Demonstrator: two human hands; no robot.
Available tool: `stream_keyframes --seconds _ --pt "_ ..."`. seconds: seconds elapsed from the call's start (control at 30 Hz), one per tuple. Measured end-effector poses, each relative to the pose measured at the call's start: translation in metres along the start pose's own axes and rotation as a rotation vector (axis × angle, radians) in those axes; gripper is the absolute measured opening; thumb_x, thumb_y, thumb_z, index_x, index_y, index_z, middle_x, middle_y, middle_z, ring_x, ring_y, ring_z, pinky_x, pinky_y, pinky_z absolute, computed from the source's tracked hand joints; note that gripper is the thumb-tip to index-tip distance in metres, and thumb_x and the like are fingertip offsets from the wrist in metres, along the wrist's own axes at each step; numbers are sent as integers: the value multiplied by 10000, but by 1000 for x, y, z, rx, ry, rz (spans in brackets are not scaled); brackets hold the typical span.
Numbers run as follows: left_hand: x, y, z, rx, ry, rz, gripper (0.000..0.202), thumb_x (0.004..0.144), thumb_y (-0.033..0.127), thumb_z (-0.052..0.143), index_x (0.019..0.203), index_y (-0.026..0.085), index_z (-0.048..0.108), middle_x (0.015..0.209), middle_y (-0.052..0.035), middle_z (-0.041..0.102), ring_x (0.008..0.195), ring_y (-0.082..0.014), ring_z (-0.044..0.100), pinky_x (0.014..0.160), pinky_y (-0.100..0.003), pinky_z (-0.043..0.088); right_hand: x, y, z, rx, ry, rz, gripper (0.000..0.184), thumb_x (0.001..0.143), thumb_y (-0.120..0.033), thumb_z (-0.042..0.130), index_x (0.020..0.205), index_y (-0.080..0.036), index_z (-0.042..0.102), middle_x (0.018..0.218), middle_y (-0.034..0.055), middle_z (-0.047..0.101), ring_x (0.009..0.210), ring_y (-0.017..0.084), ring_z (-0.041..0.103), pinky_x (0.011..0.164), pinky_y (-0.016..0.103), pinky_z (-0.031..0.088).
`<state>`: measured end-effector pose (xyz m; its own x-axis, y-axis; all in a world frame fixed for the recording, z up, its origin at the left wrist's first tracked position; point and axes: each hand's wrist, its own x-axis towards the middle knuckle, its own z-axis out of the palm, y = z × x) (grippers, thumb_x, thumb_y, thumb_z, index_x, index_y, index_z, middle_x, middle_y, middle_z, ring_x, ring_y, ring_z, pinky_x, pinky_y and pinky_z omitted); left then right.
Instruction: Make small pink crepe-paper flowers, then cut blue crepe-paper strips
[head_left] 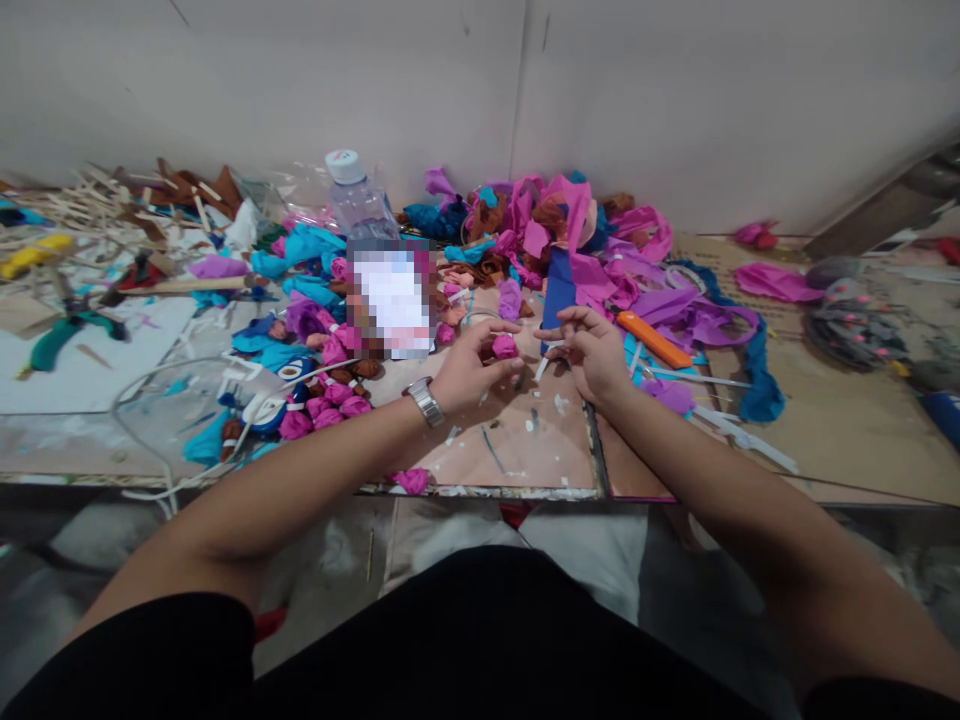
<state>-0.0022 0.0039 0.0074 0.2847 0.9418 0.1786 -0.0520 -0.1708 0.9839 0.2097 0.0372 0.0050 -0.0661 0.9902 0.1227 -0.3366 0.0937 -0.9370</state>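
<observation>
My left hand (471, 366), with a metal watch on its wrist, is closed round a small pink crepe-paper ball (505, 346). My right hand (592, 352) pinches a thin white strip (552, 346) just right of that ball. Both hands hover over a worn brown board (540, 440). A heap of pink, purple and blue crepe paper (559, 235) lies right behind them. Several finished pink paper balls (330, 408) lie to the left of my left hand.
A clear plastic bottle (358, 200) stands at the back. An orange utility knife (654, 340) lies right of my right hand. Wooden sticks (82, 200), green pliers (64, 335) and a white cable (150, 430) are at the left. The wall runs behind.
</observation>
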Motion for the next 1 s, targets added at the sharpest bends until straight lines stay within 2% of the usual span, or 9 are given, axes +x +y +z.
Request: stream_keyframes --seconds 0.13,0.27,0.33,0.43,0.53,0.67,0.77,0.9,1.0 --pt "0 1 0 -59 -4 -46 527 775 214 851 1222 217 572 908 -24 752 832 -164 752 711 -256 585 -2 0 2 -50 7 38 381 649 -190 764 1010 -243 655 785 -72 555 593 128 700 500 233 564" --pt "1 -3 3 -251 -4 -134 577 740 263 888 1115 247 450 906 0 770 772 -163 759 686 -275 603 -7 1 3 -109 12 65 457 650 -230 860 1054 -251 647 851 -47 641 557 109 635 461 231 489" --pt "0 -4 5 -278 28 -135 573 727 279 905 1031 247 421 871 20 747 757 -165 757 651 -263 595 -9 2 3 -102 -2 66 419 661 -213 834 1037 -251 654 807 -46 628 587 117 610 459 223 432" --pt "-1 -2 11 -318 108 -134 557 705 280 920 936 237 415 790 50 672 768 -167 747 587 -216 547 -11 3 2 -85 -32 25 340 660 -156 736 985 -243 682 712 -52 562 577 111 498 472 221 340" --pt "-1 1 12 -338 142 -150 531 703 331 927 894 222 444 757 47 651 721 -148 717 558 -201 512 -13 3 2 -97 -51 -22 356 641 -114 677 974 -235 707 684 -54 517 567 103 415 492 221 290" --pt "1 -2 8 -163 84 -99 501 766 433 910 868 210 473 667 51 630 549 -98 616 520 -200 471 -17 4 3 -128 -92 -31 360 652 -114 660 987 -240 707 739 -32 572 611 126 496 505 230 356" --pt "1 -4 6 -147 83 -46 506 790 477 899 911 218 481 730 31 672 591 -114 659 539 -213 502 -19 5 3 -156 -119 -46 375 679 -105 658 1019 -253 711 764 -38 568 655 135 555 534 236 421" --pt "3 0 4 -196 81 -49 571 791 551 885 987 236 451 750 37 706 581 -130 695 531 -228 539 -17 6 4 -177 -101 -84 380 687 -109 640 1034 -246 705 755 -45 561 734 149 633 611 249 491" --pt "8 2 -1 -194 147 -28 647 764 590 892 1034 247 416 823 26 748 625 -140 732 532 -225 565 -15 6 5 -160 -104 -91 373 699 -140 636 1053 -243 685 699 -64 517 777 163 686 657 255 520"
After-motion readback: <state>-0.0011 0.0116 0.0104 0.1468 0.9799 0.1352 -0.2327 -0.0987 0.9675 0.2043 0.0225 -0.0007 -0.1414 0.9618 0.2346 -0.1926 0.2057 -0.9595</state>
